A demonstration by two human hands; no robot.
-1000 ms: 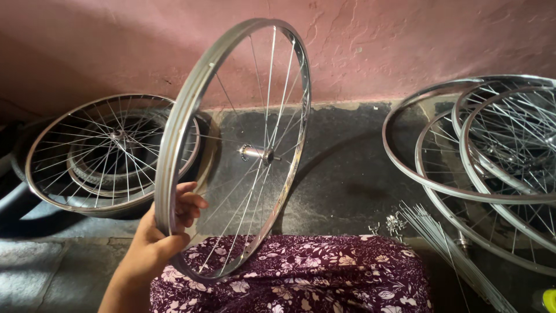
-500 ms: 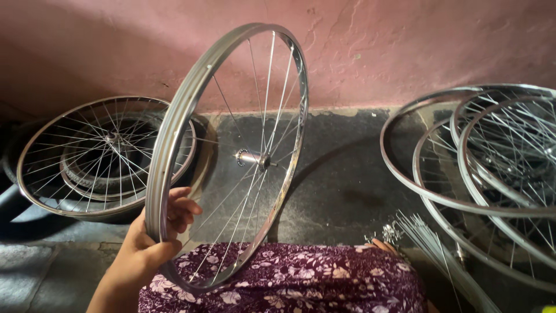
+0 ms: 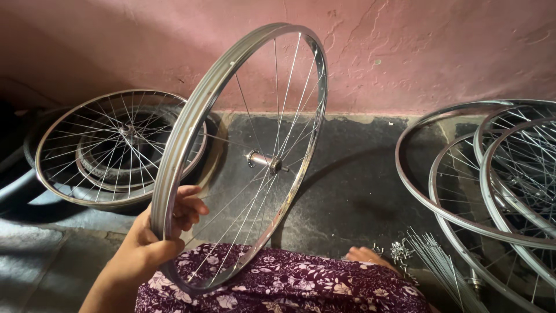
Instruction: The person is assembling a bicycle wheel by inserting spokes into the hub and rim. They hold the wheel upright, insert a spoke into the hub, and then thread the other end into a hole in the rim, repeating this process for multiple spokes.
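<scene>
standing on edge on the lap (image 3: 289, 287), the wheel (image 3: 243, 156) tilts so its spokes and hub (image 3: 263, 161) face the person. left hand (image 3: 159, 232) wraps its rim, fingers curled shut. right hand (image 3: 365, 255) rests low beside loose spokes (image 3: 440, 266); i cannot tell how far open.

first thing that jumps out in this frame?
The big silver spoked wheel stood upright at centre, its rim gripped by the left hand above the floral-clothed lap. After that, a stack of bare rims at right and another wheel lying by the pink wall at left.
</scene>
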